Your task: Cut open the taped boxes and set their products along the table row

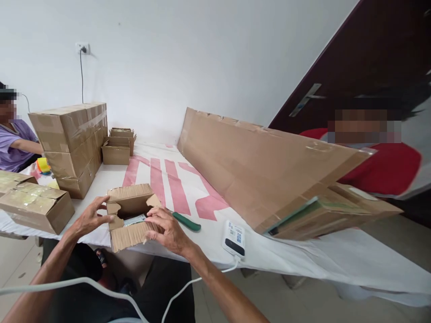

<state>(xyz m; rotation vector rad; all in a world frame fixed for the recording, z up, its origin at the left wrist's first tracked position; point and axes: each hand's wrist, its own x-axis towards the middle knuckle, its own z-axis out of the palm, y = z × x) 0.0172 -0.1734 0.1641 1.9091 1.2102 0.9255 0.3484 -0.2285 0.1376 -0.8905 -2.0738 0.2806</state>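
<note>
A small cardboard box stands at the table's near edge with its flaps up. Inside it, something with a pale printed surface partly shows. At the box's left side is my left hand, fingers apart and stretched, the tips touching the left and back flaps. My right hand is closed at the right side, its fingers bent over the rim and its thumb against the front flap. Just right of the box lies a green-handled tool, its other end hidden by my right hand.
A white device with a cable lies to the right. A large cardboard sheet leans behind it. Stacked taped boxes and small open boxes stand back left. One person sits left; another is at right.
</note>
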